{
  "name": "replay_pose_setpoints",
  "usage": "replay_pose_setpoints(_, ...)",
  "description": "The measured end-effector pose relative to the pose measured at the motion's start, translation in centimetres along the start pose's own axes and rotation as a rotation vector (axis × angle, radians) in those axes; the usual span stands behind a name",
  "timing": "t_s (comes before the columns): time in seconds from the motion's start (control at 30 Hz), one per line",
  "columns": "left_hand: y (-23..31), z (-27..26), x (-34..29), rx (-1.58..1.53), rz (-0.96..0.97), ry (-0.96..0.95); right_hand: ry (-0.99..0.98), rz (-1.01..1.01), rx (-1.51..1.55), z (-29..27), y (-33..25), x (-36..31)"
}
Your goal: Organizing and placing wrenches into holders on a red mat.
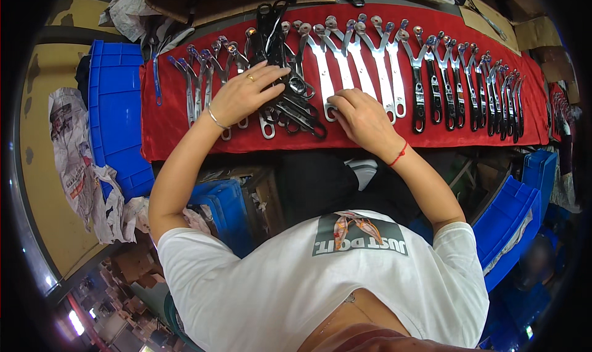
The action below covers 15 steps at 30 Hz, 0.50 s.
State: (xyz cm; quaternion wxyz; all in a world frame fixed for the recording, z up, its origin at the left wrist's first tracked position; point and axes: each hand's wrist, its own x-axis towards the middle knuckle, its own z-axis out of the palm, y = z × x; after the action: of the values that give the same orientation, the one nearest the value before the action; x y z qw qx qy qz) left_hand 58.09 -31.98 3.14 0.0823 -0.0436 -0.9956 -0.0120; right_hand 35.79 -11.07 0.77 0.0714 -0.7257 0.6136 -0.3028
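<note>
Black handle pieces (pixel 300 114) lie heaped on the surface's red cloth (pixel 169 118), left of centre, overlapping at several angles, some with ring-shaped ends. They look stiff and fairly light, with a gloss that may make them slippery; a single piece would probably be easiest to take by its shank or looped end, since the heap could tangle. The left hand (pixel 243 98) reaches over the heap's left side, its fingers extended and slightly spread, the thumb apart; whether they pinch a piece cannot be told. The right hand (pixel 364 119) has its fingers bent and close together at the lower end of a bare silver forked tool (pixel 322 68); any grip there is hidden. That tool looks like hard, smooth metal, heavier than the black pieces and best held along its stem. More bare forked tools (pixel 380 74) stand in the row beside it, and black-gripped ones (pixel 419 96) line the cloth's right part. Around the surface are a blue crate (pixel 120 114) at the left, another blue crate (pixel 509 219) at the lower right, crumpled wrapping (pixel 74 155) and, behind, brown cardboard (pixel 209 4).
</note>
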Motion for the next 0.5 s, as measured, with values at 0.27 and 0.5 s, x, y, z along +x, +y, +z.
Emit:
replay_pose_setpoints(0.27, -0.4, -2.6, -0.7, -0.253, -0.179, -0.040, 0.058, -0.007, 0.013, 2.6, -0.8, 3.6)
replay_pose_setpoints(0.5, 1.0, -1.6, -0.6, -0.201, -0.421, 0.160, -0.056, -0.052, -0.071, 2.8, -0.3, 5.1)
